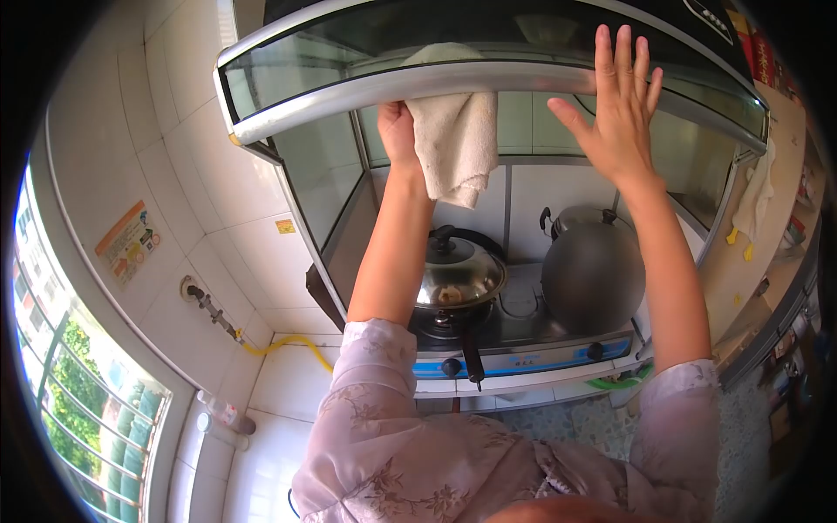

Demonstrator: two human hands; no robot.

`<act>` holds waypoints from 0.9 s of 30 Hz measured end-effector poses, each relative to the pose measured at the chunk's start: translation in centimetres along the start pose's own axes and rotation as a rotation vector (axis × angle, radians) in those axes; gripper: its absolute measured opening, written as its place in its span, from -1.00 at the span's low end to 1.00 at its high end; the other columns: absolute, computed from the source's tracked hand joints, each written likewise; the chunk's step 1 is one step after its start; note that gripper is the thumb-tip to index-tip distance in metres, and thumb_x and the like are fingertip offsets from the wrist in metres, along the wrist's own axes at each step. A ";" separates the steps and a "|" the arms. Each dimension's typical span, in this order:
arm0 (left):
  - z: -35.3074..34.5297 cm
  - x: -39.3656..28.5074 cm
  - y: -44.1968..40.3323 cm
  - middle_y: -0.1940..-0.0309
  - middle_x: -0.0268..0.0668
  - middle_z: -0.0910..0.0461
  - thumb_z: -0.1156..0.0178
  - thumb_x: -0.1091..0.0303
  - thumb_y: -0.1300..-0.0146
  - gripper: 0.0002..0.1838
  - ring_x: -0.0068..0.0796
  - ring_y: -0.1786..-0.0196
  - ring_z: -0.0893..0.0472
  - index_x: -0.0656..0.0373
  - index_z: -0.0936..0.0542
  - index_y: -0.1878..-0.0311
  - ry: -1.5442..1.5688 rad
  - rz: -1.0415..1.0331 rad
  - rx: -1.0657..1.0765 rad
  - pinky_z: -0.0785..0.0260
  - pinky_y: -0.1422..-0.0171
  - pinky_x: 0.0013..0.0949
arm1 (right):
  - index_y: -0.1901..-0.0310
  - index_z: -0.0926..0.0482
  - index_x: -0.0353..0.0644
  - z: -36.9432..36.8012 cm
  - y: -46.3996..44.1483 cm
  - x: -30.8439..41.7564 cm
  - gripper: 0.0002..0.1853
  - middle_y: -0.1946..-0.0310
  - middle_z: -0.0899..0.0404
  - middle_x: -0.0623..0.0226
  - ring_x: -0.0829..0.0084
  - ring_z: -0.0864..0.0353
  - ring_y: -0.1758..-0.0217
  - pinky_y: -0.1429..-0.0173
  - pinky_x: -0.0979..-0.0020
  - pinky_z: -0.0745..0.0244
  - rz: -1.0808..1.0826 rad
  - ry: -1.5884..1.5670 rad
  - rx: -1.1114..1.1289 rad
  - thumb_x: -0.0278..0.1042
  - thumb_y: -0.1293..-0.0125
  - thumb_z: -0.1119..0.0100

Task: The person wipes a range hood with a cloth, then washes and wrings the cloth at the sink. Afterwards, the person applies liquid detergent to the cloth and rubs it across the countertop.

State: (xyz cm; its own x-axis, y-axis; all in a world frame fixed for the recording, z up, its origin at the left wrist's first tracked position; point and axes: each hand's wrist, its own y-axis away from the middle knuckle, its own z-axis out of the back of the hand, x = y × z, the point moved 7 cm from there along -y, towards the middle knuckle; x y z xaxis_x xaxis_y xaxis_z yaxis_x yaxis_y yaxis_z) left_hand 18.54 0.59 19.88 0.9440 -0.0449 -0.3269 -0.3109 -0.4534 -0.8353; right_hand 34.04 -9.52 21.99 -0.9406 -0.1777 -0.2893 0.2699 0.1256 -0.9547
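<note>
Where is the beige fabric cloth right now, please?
In the head view's upper middle, the cloth hangs beside the left hand, below the silvery metal hood rim.

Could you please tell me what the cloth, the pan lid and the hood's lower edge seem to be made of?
The cloth looks like soft woven fabric, probably cotton, matte beige with draping folds. The pan lid seems to be polished metal, likely stainless steel, given its mirror-like reflections. The hood's lower edge appears to be satin-finished metal, perhaps aluminium, with a dull silvery sheen.
</note>
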 end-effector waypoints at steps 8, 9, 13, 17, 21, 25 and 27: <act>6.4 -1.0 0.3 0.06 -0.06 -0.42 0.21 0.19 -0.27 -0.58 -0.17 0.01 -0.43 0.34 -0.32 -0.02 -0.052 0.136 -0.404 -0.26 -0.15 -0.19 | -0.30 0.10 0.07 0.0 -0.1 0.0 -0.15 -0.32 0.20 0.14 0.10 0.31 -0.38 -0.31 -0.02 0.50 -0.023 -0.006 -0.005 0.27 -0.05 0.04; 5.5 -3.3 1.0 0.04 -0.06 -0.40 0.19 0.17 -0.27 -0.57 -0.19 0.00 -0.42 0.34 -0.31 -0.03 -0.139 -0.010 -0.429 -0.27 -0.14 -0.20 | -0.30 0.10 0.07 0.0 -0.1 0.1 -0.15 -0.32 0.20 0.14 0.10 0.31 -0.38 -0.31 -0.02 0.50 -0.020 -0.009 -0.009 0.27 -0.05 0.04; 0.9 -8.0 2.3 0.07 -0.14 -0.44 0.12 0.12 -0.22 -0.59 -0.24 -0.01 -0.43 0.23 -0.38 0.01 0.287 -0.132 0.034 -0.29 -0.13 -0.27 | -0.30 0.08 0.07 0.0 -0.2 0.3 -0.16 -0.32 0.18 0.13 0.09 0.31 -0.38 -0.31 -0.02 0.50 -0.031 -0.023 -0.004 0.25 -0.05 0.02; 1.2 -4.9 1.8 0.14 -0.20 -0.48 0.06 0.05 -0.16 -0.57 -0.26 0.09 -0.47 0.20 -0.42 0.06 0.046 -0.115 -0.131 -0.35 -0.04 -0.24 | -0.30 0.07 0.06 -0.2 -0.1 0.2 -0.15 -0.32 0.18 0.12 0.07 0.31 -0.38 -0.31 -0.02 0.50 -0.033 0.001 -0.012 0.24 -0.04 0.00; 0.9 3.4 -3.0 0.16 -0.18 -0.48 -0.03 0.05 -0.15 -0.57 -0.29 0.12 -0.46 0.22 -0.42 0.09 -0.021 0.186 -0.067 -0.34 -0.01 -0.24 | -0.30 0.07 0.05 0.2 -0.1 0.6 -0.15 -0.32 0.18 0.13 0.08 0.30 -0.38 -0.31 -0.02 0.49 -0.007 -0.006 -0.050 0.22 -0.04 -0.02; 1.0 5.9 -4.7 0.15 -0.23 -0.47 -0.01 0.14 -0.20 -0.65 -0.38 0.06 -0.42 0.18 -0.41 0.07 -0.073 0.265 0.271 -0.25 -0.10 -0.30 | -0.29 0.05 0.05 -0.3 0.2 -0.6 -0.18 -0.31 0.15 0.16 0.11 0.29 -0.38 -0.31 -0.02 0.47 -0.065 0.010 0.038 0.18 -0.05 -0.02; 1.3 4.2 -3.2 0.16 -0.25 -0.48 -0.06 0.15 -0.17 -0.66 -0.39 0.08 -0.45 0.17 -0.42 0.07 -0.311 0.200 0.171 -0.29 -0.06 -0.31 | -0.28 0.01 0.07 -0.3 0.2 -0.5 -0.17 -0.29 0.09 0.13 0.06 0.22 -0.36 -0.29 -0.08 0.39 -0.052 0.011 0.039 0.22 -0.01 -0.04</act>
State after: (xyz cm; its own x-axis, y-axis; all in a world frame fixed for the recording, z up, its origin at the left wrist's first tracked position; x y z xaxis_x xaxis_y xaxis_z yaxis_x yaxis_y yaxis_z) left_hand 23.35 3.02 20.64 0.7925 0.1662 -0.5868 -0.5239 -0.3070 -0.7945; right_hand 34.51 -9.14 21.97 -0.9556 -0.1726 -0.2389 0.2284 0.0787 -0.9704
